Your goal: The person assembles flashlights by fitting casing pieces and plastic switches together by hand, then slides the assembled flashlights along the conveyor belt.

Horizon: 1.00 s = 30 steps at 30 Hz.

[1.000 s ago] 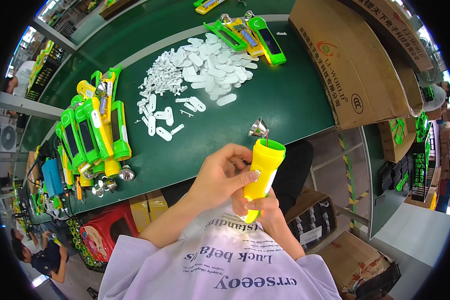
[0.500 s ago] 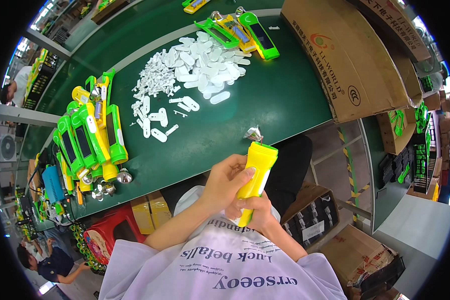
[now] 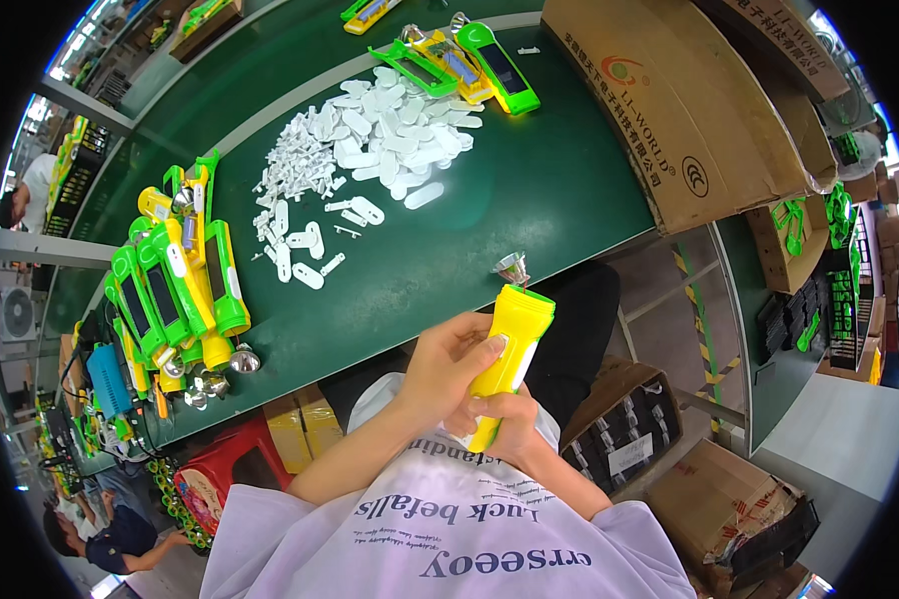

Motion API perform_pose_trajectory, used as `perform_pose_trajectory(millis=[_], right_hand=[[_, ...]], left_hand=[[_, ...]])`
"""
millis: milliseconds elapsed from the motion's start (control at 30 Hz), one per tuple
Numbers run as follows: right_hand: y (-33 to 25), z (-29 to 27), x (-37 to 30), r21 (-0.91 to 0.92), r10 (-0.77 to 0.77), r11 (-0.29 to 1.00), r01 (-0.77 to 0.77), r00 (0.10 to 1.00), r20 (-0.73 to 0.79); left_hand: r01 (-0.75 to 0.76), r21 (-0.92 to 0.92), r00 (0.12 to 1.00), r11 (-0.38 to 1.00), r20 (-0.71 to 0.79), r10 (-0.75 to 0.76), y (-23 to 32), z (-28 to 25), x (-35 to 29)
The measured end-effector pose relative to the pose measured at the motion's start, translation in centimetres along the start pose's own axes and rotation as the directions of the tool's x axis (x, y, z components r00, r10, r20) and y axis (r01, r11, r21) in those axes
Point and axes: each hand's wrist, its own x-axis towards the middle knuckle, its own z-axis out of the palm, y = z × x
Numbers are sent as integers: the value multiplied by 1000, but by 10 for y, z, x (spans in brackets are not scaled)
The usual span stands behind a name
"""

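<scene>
A yellow flashlight body (image 3: 515, 329) with a green inner rim is tilted in front of my chest, gripped by both hands. My left hand (image 3: 452, 361) closes on its left side, the thumb pressed near the upper middle. Lower down, my right hand (image 3: 509, 417) wraps round the bottom end with its thumb across the front. From the body's uncapped top a silver reflector (image 3: 510, 268) sticks out on thin wires, over the table edge. White plastic pieces, a heap of flat oval covers (image 3: 395, 135) and a heap of small parts (image 3: 295, 165), lie on the green table (image 3: 410, 255).
Several green-and-yellow flashlights (image 3: 175, 285) are piled at the left, reflectors hanging by the table edge. More flashlight parts (image 3: 469, 65) lie at the far side. A large cardboard box (image 3: 649, 120) stands at the right. Below are a red stool (image 3: 230, 464) and open cartons (image 3: 714, 499).
The table and everything on it have shifted slightly left in the picture as the view turned. Both hands keep the same grip on the flashlight body.
</scene>
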Motion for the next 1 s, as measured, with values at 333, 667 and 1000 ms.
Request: perform_pose_trajectory(millis=[333,667,1000], right_hand=[[-2,0,3,58,7,998,-10,998,62],[-67,23,28,-972,-160,110,206,969,188],[-86,98,63,-564,-43,-668,485,732,680]], left_hand=[[-2,-65,1000,998,10,3,5,0,0],[-521,765,661,377,83,746,76,-59,-10],[-331,930,942,-161,314,-119,142,-80,-19]])
